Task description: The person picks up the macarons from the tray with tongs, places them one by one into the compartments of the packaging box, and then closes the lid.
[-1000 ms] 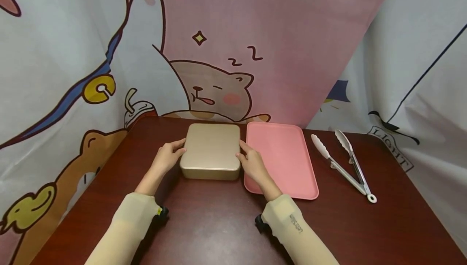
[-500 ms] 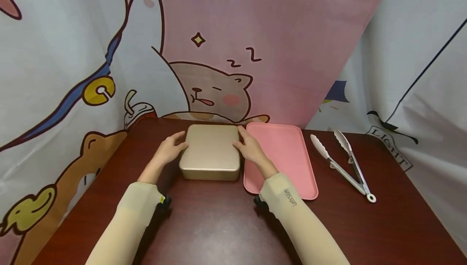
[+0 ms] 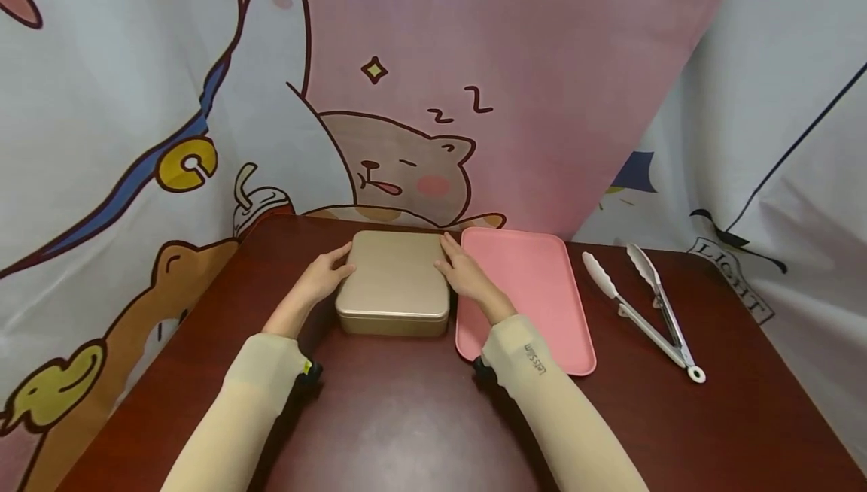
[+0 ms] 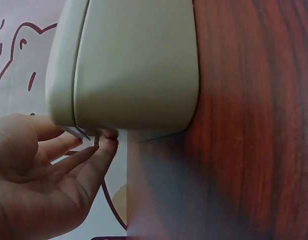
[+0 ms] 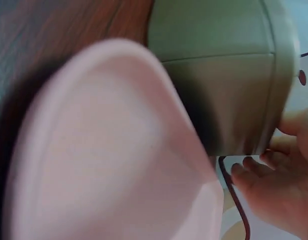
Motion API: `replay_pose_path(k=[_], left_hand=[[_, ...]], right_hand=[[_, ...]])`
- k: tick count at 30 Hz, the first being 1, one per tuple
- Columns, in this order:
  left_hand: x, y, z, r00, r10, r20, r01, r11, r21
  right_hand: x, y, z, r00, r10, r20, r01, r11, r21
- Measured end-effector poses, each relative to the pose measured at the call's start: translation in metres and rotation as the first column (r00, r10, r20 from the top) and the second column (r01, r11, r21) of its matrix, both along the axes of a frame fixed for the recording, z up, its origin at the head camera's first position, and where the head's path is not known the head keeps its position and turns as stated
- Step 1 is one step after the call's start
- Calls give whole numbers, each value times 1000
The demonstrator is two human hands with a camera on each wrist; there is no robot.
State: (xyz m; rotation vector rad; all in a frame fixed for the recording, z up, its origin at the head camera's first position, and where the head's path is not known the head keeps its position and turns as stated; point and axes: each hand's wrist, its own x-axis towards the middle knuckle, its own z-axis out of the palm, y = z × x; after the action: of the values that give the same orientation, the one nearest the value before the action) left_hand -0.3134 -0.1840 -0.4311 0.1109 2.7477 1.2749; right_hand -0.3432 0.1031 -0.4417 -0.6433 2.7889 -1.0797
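Note:
A closed gold-coloured tin box stands near the back of the table, its lid [image 3: 396, 274] on top of its body [image 3: 393, 326]. My left hand [image 3: 321, 279] grips the lid's left side, thumb toward the top edge. On the opposite side, my right hand [image 3: 472, 275] holds the lid's right edge. A thin seam shows between lid and body along the front. In the left wrist view, bent fingers [image 4: 96, 162] reach the lid's rim at the far corner. The right wrist view has the right fingers [image 5: 253, 180] at the tin's rear corner.
A pink tray [image 3: 528, 289] lies flat just right of the tin, partly under my right forearm. Farther right, metal tongs [image 3: 643, 323] with white tips lie spread apart. A cartoon-printed cloth [image 3: 542, 63] hangs behind the dark red wooden table [image 3: 400, 417].
Both hands have shifted toward the tin's rear corners. The left fingers have closed in against its side over the last half second. The front seam shows more distinctly now.

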Motion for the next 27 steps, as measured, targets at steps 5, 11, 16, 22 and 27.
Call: replay_pose_path(k=[5,11,16,22,27], left_hand=[[9,-6,3,992,-123,31,121,992,46],[18,-24,-3,966,-249,69,238,961,143],[20,-28,-9,960,-264,92,242,949,201],[19,-31,-8,949,-295,110,264,937,230],[19,-30,-7,948,-293,121,262,939,221]], right_hand=[[22,15,10,986,88,142,-80,995,-63],[39,29,8,952,207,227,-188,977,-103],[41,31,3,947,231,223,-215,972,-97],[40,31,3,944,236,231,-220,971,-94],[39,31,-1,942,245,229,-226,968,-106]])
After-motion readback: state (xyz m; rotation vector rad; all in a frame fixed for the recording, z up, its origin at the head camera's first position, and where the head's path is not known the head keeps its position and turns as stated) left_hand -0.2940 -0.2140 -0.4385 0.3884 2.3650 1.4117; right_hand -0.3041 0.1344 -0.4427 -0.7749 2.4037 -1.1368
